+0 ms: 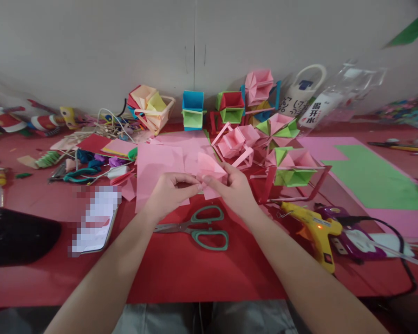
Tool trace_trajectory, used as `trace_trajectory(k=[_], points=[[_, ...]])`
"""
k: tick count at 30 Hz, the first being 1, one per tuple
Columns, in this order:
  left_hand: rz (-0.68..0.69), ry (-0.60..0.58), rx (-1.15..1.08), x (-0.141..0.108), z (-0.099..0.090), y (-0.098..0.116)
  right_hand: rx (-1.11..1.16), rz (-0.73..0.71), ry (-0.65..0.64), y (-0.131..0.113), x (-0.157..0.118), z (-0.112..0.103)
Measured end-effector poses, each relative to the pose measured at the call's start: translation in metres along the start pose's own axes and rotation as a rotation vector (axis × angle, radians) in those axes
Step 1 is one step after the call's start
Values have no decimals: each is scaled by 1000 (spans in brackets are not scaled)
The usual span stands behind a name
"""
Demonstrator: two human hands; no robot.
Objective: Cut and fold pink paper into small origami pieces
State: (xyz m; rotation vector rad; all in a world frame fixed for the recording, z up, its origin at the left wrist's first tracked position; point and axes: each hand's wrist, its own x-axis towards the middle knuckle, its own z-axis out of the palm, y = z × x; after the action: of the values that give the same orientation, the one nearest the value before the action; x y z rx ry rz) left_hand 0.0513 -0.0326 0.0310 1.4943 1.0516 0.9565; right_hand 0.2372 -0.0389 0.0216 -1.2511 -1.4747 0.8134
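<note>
A small folded piece of pink paper (pixel 209 166) is up between both hands, above the middle of the table. My right hand (pixel 234 184) pinches it from the right, thumb across the front. The fingertips of my left hand (pixel 172 188) are pressed together at its lower left edge. Behind and below it lie pink paper sheets (pixel 158 164). Just under the hands, scissors with green handles (pixel 209 232) rest on the red table, blades pointing left.
Folded paper wheel models in stands (pixel 294 169) crowd the back and right. A yellow glue gun (pixel 313 232), its light lit, lies at right with a cable. Green paper (pixel 376 174) is beyond it. A phone (pixel 97 220) and black cylindrical object (pixel 21 236) are at left.
</note>
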Motion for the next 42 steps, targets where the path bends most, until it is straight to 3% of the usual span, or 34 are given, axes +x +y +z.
trace_trajectory(k=[6,10,21,31,42], points=[[-34,28,14,0,1,3,-14,-7,16,-1,-1,2],[-62,59,-95,0,3,5,-29,-15,29,-2,-2,2],[-112,-15,-295,1,0,4,-17,19,39,-3,-1,2],[-41,44,-77,0,8,-1,-23,11,24,0,-3,4],[-62,62,-132,2,10,1,23,18,50,-3,-2,3]])
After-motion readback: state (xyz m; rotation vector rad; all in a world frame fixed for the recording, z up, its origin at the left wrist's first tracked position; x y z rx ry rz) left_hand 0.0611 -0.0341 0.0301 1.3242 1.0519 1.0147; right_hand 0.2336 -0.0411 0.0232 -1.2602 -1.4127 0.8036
